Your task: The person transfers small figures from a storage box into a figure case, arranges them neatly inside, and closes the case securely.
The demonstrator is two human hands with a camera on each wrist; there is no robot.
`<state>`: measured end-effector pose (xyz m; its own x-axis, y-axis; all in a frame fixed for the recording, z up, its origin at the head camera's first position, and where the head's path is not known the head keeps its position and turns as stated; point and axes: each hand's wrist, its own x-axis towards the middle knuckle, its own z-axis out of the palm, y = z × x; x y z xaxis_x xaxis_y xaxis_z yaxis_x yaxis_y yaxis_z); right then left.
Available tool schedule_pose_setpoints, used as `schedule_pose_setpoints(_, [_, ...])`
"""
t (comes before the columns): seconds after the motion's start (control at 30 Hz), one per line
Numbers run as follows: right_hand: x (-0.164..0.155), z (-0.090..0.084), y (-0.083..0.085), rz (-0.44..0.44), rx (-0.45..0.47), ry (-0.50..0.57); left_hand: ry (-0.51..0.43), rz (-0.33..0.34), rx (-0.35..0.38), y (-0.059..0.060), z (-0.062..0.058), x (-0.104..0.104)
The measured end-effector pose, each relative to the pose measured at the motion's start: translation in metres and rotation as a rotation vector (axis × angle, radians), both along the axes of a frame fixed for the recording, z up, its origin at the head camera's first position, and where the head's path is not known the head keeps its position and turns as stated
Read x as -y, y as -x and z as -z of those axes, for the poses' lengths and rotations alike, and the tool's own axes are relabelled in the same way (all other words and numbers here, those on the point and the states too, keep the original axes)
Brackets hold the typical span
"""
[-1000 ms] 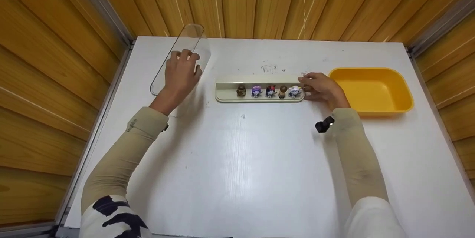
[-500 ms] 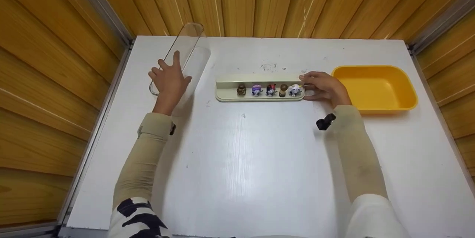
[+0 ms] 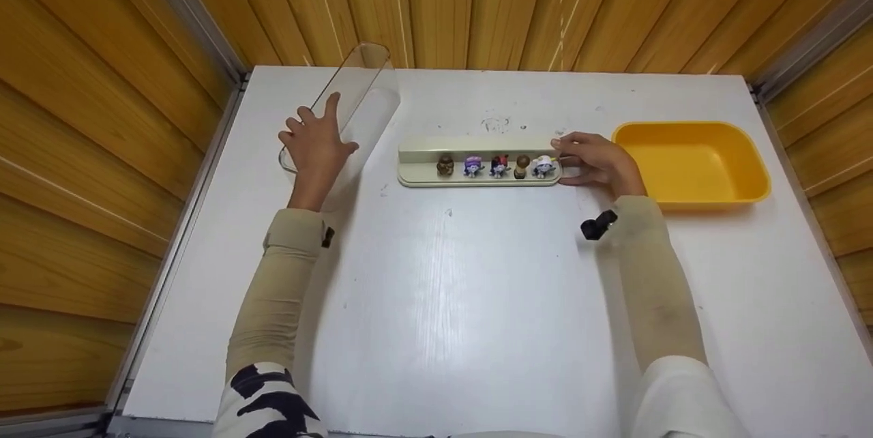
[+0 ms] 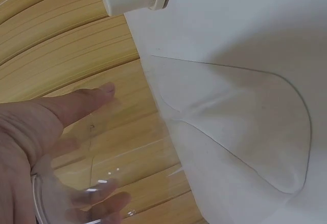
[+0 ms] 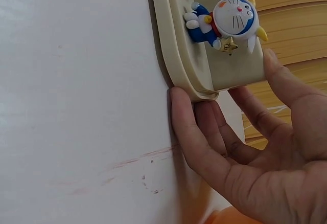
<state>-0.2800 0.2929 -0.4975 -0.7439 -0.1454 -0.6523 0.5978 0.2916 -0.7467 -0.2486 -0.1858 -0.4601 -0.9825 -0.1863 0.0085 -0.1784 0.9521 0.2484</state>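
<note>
In the head view, my left hand (image 3: pixel 315 144) is at a long clear plastic cover (image 3: pixel 372 59) that slants across the far left of the table. Its thumb and spread fingers lie along opposite sides of the cover; in the left wrist view some fingertips (image 4: pixel 115 203) show through the clear plastic. My right hand (image 3: pixel 597 159) holds the right end of a cream display base (image 3: pixel 423 177), thumb at the raised back and fingers at the end. A row of several small figurines (image 3: pixel 499 166) stands on the base. A blue-and-white cat figurine (image 5: pixel 235 19) is nearest this hand.
A yellow plastic tub (image 3: pixel 757 185) stands right of my right hand. The white table (image 3: pixel 443 301) meets wood-patterned walls (image 3: pixel 505 8) behind and at both sides. Small dark marks spot the tabletop behind the base.
My left hand has turned and slid from the middle of the clear cover to its nearer part. The cover has since shifted slightly right. My right hand stays at the base's end.
</note>
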Motion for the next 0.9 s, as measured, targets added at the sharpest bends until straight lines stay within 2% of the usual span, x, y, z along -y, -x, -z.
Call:
schedule_pose_setpoints(0.17, [-0.002,-0.002,0.001,-0.008,0.0,-0.006,-0.018,0.011,-0.017,0.0,0.001,0.0])
schedule_pose_setpoints(0.5, [0.0,-0.003,0.0,-0.001,-0.008,-0.023,-0.081,0.107,-0.091,-0.005,-0.001,0.002])
schedule_pose_setpoints(0.63, [0.0,-0.006,0.0,0.01,-0.009,-0.037,-0.083,0.136,-0.096,-0.008,-0.002,0.0])
schedule_pose_setpoints(0.77, [0.0,-0.006,0.0,0.039,0.005,-0.039,-0.094,0.165,-0.134,-0.009,-0.005,-0.002])
schedule_pose_setpoints(0.9, [0.0,-0.003,0.0,0.018,0.007,-0.038,-0.121,0.173,-0.151,-0.01,-0.009,-0.002])
